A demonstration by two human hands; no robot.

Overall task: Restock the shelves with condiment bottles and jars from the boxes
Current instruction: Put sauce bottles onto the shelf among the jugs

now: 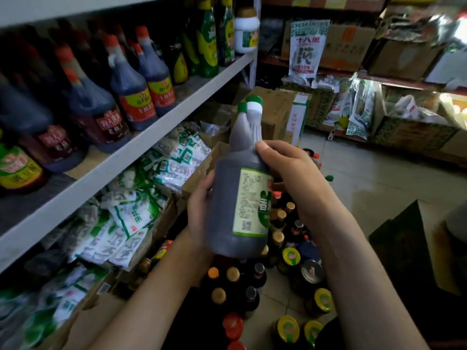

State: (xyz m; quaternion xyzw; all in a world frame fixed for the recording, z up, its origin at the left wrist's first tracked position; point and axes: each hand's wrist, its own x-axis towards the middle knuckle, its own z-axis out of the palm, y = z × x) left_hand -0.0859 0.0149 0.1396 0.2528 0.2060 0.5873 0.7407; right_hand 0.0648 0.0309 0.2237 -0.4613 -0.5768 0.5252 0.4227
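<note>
- We hold the green-capped bottle (227,205) at centre, cap toward 12 o'clock.
- Our left hand (198,213) grips its lower body; our right hand (290,170) grasps its shoulder with curled fingers.
- The shelf (141,145) sits at 10 o'clock.

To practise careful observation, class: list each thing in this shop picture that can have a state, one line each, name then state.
Bottle: in the air, tilted, cap on, held by both hands.
Left hand: holds the bottle's lower body.
Right hand: grips the bottle's shoulder.
Shelf bottles: standing, capped.
Jars: on the floor, lids on.
Packets: piled under the shelf.
</note>
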